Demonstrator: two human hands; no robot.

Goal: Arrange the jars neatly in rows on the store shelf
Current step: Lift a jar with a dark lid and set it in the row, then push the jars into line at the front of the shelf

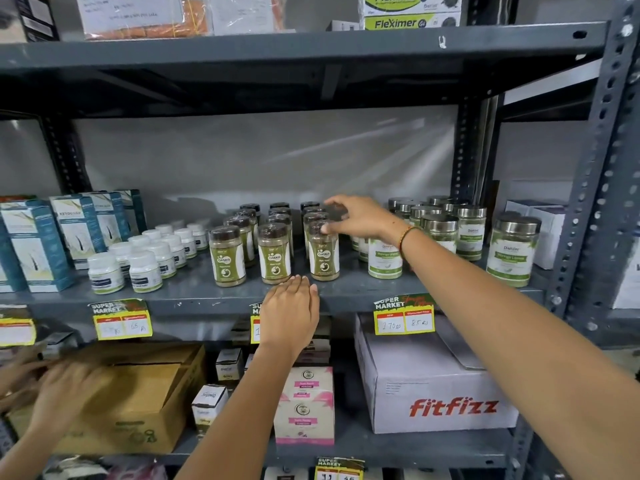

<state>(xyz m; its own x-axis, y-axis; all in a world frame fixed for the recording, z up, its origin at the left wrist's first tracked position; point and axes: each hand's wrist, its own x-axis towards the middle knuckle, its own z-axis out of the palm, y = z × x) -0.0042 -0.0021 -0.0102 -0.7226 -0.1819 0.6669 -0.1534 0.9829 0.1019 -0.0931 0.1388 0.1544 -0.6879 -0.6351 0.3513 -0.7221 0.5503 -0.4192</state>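
Grey slotted-steel shelving (194, 296) carries three rows of clear plastic Gaska jars (275, 252), brown-capped, shrink-wrapped, filled with olive powder, standing at mid-shelf. At the front jar of the right row (323, 252), the right hand (360, 216) has its fingers (325, 229) pinching the cap. Flat on the shelf edge lies the left hand (291, 308), fingers released. Right of them stand steel-lidded Moringa jars (512, 251); below sits a white "fitfizz" carton (433, 393).
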